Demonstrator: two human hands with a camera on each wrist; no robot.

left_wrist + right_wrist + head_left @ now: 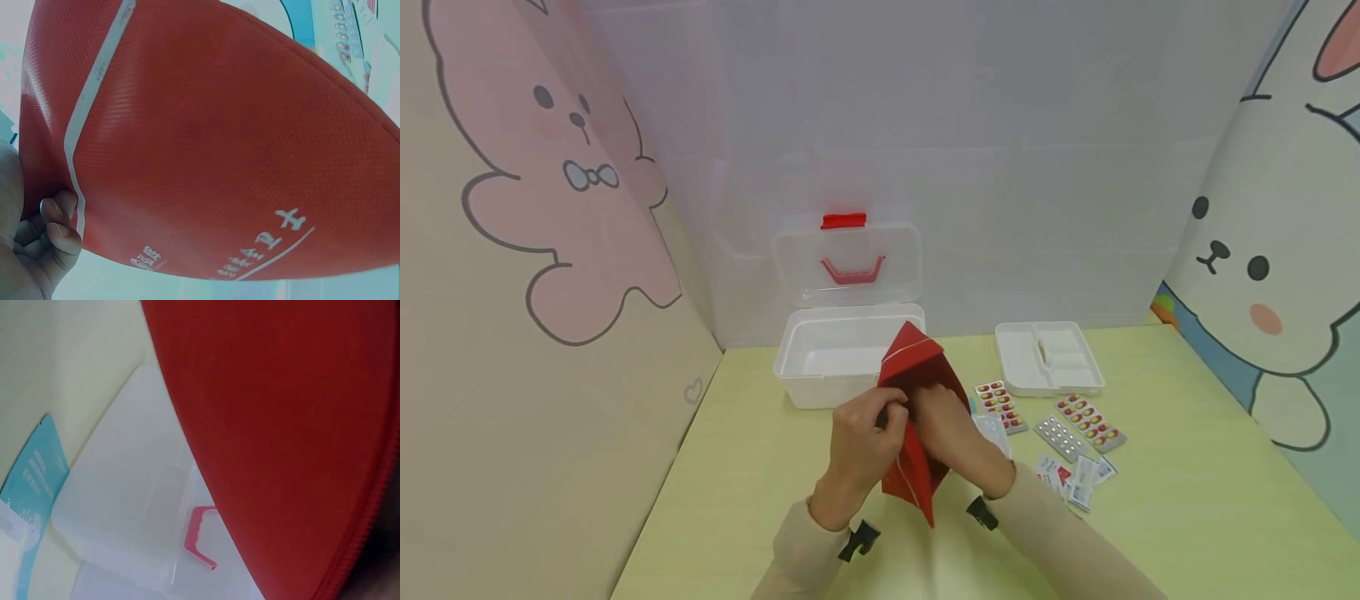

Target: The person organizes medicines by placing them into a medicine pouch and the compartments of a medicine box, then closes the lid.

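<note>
A red zippered pouch (pixel 913 471) with white trim and white lettering stands tilted and gaping above the front of the table. My left hand (pixel 867 433) grips its left edge; in the left wrist view the curled fingertips (pixel 61 230) pinch the red fabric beside the white strip. Reaching in through the opening is my right hand (pixel 953 429), its fingers hidden inside, and what they hold I cannot tell. Red fabric (pixel 287 425) and the zipper edge fill much of the right wrist view.
Behind the pouch stands a white box (pixel 808 387), its clear lid (pixel 887 250) raised. To the right lie a white divided tray (pixel 1071 354), capsule blister packs (pixel 1090 422), a silver tablet pack (pixel 1060 437) and small packets (pixel 1082 482). A teal packet (pixel 39 465) lies beside the box.
</note>
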